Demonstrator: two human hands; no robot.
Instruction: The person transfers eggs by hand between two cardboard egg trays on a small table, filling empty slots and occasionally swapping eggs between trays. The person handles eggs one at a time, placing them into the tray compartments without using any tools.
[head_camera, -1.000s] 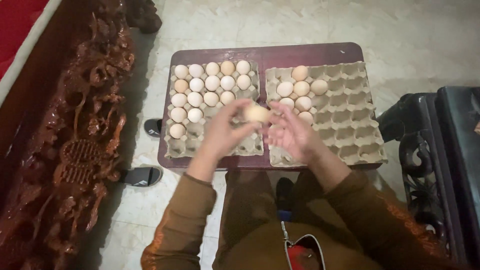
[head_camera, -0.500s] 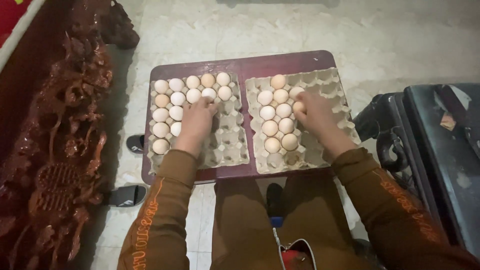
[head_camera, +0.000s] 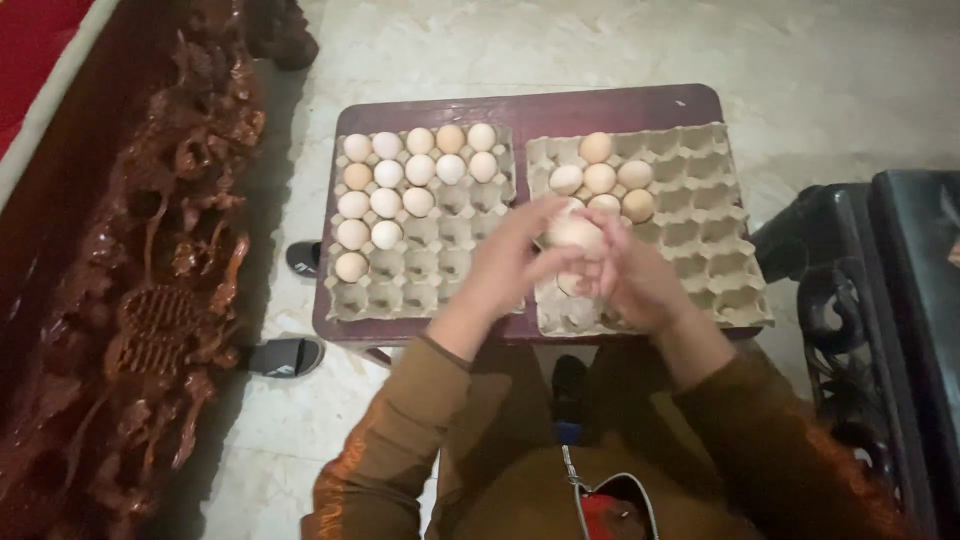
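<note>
Egg (head_camera: 575, 233) held between both hands above the near-left corner of the right tray (head_camera: 735, 265): left hand (head_camera: 505, 265) fingers curled, pinching it from the left, right hand (head_camera: 635, 275) fingers wrapped round it from the right. Right tray carries a few eggs in its far-left cells; left tray (head_camera: 420, 290), touching it on the left, holds more eggs along its far and left rows. Both trays sit on a dark red table (head_camera: 610, 105); sandals (head_camera: 285, 355) lie on the floor left of it.
</note>
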